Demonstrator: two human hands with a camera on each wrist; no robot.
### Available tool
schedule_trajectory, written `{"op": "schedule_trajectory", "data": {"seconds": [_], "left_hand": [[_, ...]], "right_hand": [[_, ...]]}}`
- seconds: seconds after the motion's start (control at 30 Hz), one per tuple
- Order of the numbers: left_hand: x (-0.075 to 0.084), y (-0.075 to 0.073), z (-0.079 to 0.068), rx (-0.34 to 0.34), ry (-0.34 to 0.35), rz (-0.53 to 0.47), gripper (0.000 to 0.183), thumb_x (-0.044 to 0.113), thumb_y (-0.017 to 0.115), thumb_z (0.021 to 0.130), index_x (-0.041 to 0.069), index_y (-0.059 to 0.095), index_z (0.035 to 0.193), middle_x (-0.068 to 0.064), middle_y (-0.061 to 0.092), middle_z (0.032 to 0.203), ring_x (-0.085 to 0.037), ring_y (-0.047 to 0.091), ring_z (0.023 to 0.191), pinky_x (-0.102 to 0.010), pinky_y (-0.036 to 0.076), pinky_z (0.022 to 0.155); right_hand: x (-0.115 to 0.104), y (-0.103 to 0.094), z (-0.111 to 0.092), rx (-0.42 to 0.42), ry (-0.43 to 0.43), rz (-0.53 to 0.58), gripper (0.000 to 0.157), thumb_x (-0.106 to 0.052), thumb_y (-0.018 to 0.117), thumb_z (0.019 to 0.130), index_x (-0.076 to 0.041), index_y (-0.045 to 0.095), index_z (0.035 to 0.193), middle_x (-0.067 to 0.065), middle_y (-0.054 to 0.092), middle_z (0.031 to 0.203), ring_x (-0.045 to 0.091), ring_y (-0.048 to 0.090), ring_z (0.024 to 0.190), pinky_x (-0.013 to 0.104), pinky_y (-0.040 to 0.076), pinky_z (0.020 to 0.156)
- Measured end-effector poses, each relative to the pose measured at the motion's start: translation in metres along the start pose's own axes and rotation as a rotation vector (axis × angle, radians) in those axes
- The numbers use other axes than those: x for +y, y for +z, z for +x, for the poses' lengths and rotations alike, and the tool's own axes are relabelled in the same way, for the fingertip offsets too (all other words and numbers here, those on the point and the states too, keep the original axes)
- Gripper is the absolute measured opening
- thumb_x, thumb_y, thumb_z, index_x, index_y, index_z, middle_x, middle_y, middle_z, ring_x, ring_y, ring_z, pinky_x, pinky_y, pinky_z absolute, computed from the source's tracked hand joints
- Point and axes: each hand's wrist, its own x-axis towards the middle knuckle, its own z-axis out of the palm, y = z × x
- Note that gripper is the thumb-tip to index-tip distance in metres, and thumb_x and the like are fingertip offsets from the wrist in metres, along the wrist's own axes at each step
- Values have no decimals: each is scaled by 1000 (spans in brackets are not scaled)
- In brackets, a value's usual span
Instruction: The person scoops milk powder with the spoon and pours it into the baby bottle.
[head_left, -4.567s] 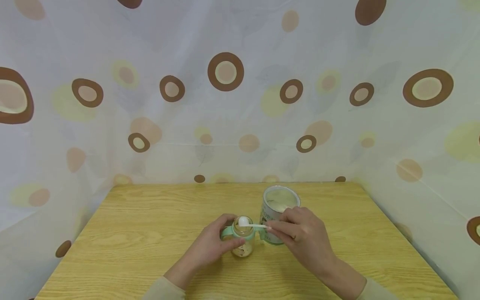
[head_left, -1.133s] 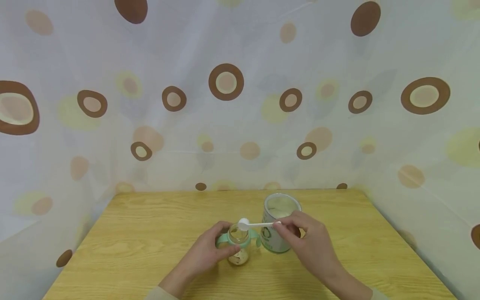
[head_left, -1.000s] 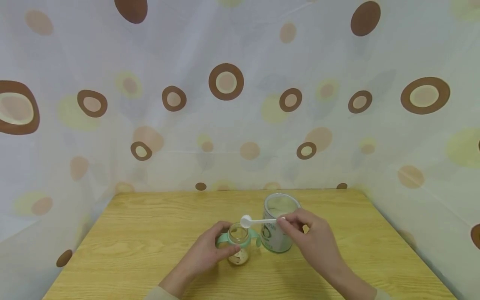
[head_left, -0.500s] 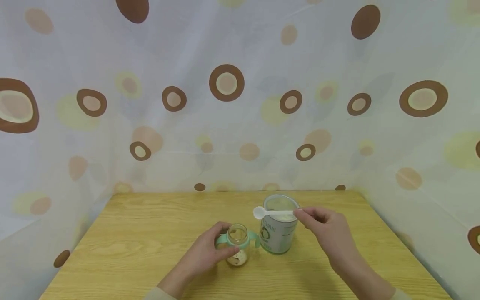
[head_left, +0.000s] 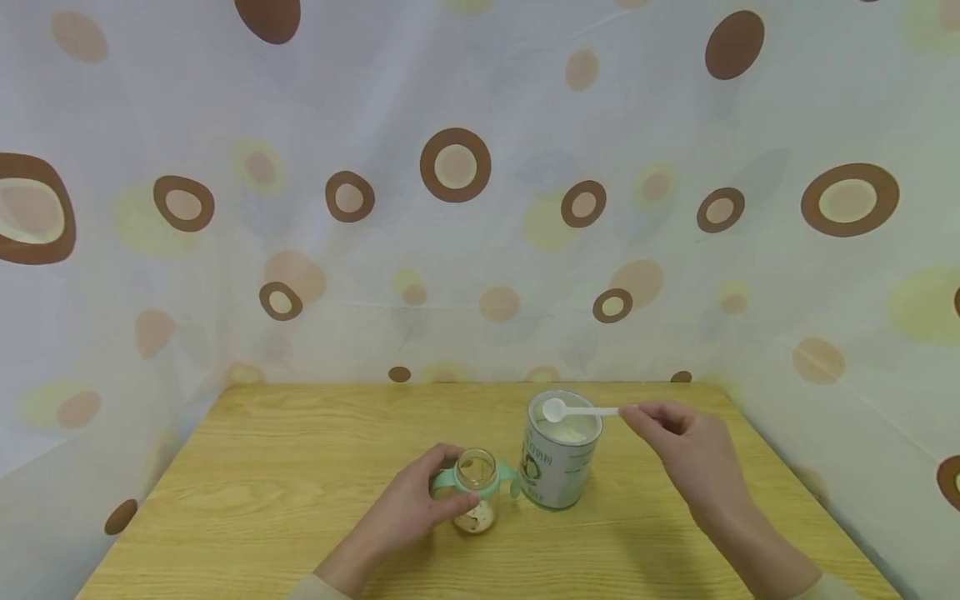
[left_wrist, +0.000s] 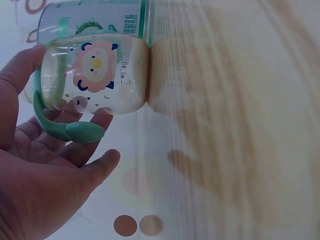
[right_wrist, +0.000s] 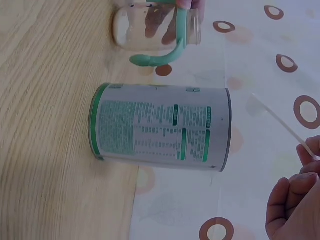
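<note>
We have the small clear baby bottle [head_left: 476, 492] standing on the wooden table [head_left: 300, 467], at about six o'clock on its surface, near our edge. Our left hand [head_left: 408, 508] curls around it from nine o'clock, fingers at its mint-green handles [left_wrist: 65, 131], and its mouth is uncovered. Some pale powder appears to lie at its bottom, though the printed lion on the wall makes the amount hard to judge.

Just beside the bottle, at its three o'clock, stands the opened powder tin [head_left: 558, 450], pale powder showing inside. Our right hand [head_left: 686, 454] pinches the handle end of the white scoop [head_left: 577, 410] between thumb and fingertips, with the bowl of the scoop hanging over the tin's open top. We cannot tell whether the bowl carries any powder.

We judge the filling partly done: the bottle seems to hold some powder, the scoop is over the tin, and no lid or teat for the bottle is in view. A dotted curtain [head_left: 450, 208] hangs behind, at twelve o'clock.
</note>
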Motion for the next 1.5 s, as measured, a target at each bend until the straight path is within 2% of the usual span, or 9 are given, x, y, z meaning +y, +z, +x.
{"op": "schedule_trajectory", "data": {"seconds": [0.07, 0.17, 0.33, 0.53, 0.7, 0.87, 1.07, 1.33, 1.5], "left_hand": [[0, 0, 0, -4, 1, -5, 57, 41, 85, 100, 17, 64, 146, -4, 67, 147, -29, 63, 133, -62, 49, 114], [-1, 1, 0, -2, 1, -5, 57, 41, 85, 100, 16, 64, 146, -4, 67, 146, -29, 63, 133, -62, 49, 114], [-2, 1, 0, -2, 4, 3, 57, 42, 85, 100, 15, 64, 146, -4, 68, 146, -30, 62, 134, -63, 47, 115], [-1, 0, 0, -2, 7, 15, 59, 43, 84, 100, 14, 63, 147, -4, 67, 146, -32, 62, 135, -64, 47, 115], [0, 0, 1, -9, 6, 2, 59, 42, 85, 100, 14, 63, 147, -5, 68, 145, -30, 63, 132, -63, 48, 114], [0, 0, 0, -8, 5, 7, 59, 42, 84, 100, 13, 63, 147, -6, 67, 147, -31, 62, 135, -63, 47, 115], [0, -1, 0, -13, 2, 4, 59, 42, 84, 101, 13, 63, 147, -6, 67, 147, -32, 62, 135, -63, 48, 114], [0, 0, 0, -9, -12, -1, 59, 43, 84, 100, 15, 63, 147, -6, 66, 149, -35, 59, 139, -65, 45, 117], [-1, 0, 0, -16, -8, -6, 59, 42, 84, 101, 15, 62, 148, -6, 66, 149, -32, 62, 135, -63, 48, 114]], "right_hand": [[3, -2, 2, 27, -52, -62, 52, -57, 75, 104, -10, 81, 125, 0, 76, 117, 18, 59, 107, 26, 51, 84], [5, -2, 5, 71, -162, -153, 44, -51, 75, 106, -11, 83, 122, 1, 74, 101, 17, 58, 90, 27, 49, 71], [7, 2, 9, 133, -346, -268, 25, -35, 79, 106, -12, 84, 108, -1, 57, 76, 14, 49, 69, 28, 40, 59], [8, 9, 15, 215, -517, -427, 10, -25, 84, 101, -15, 86, 99, -9, 50, 70, 12, 46, 63, 29, 37, 56], [10, 13, 21, 233, -627, -513, 4, -22, 88, 96, -19, 86, 93, -13, 45, 70, 7, 43, 63, 28, 34, 52], [9, 19, 25, 238, -713, -567, 9, -18, 90, 93, -23, 85, 88, -16, 43, 70, 5, 42, 65, 27, 34, 51], [10, 23, 29, 232, -797, -582, 12, -14, 94, 89, -22, 85, 85, -19, 42, 70, 3, 40, 64, 25, 33, 51], [12, 20, 36, 142, -842, -594, 9, -13, 94, 88, -20, 88, 90, -19, 51, 71, 0, 43, 62, 24, 38, 51], [14, 17, 43, 94, -876, -590, 9, -14, 94, 89, -21, 89, 90, -20, 55, 72, -1, 44, 61, 24, 39, 51]]}}
